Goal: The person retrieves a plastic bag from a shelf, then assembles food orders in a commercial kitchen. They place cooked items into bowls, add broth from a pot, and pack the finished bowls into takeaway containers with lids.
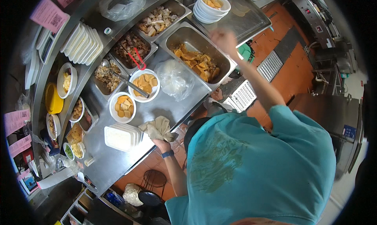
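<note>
My left hand (161,145), with a dark band on its wrist, grips a crumpled beige cloth (159,127) at the counter's front edge. Beside the cloth stands a stack of white rectangular containers (118,139). My right hand (224,40) is smeared by motion, so its fingers cannot be made out. It is between a deep metal pan (193,35) of orange-brown food pieces and a stack of white bowls (208,18) whose top bowl holds orange chunks. Two white bowls of similar chunks, a farther bowl (156,94) and a nearer bowl (111,109), sit on the counter.
A clear plastic bag (174,80) lies beside the deep pan. Red tongs (140,60) and a metal-handled ladle (129,83) rest at smaller food pans. The bowl stack stands on a metal tray (255,19). A shelf (88,70) with foam containers (82,44) runs along the left.
</note>
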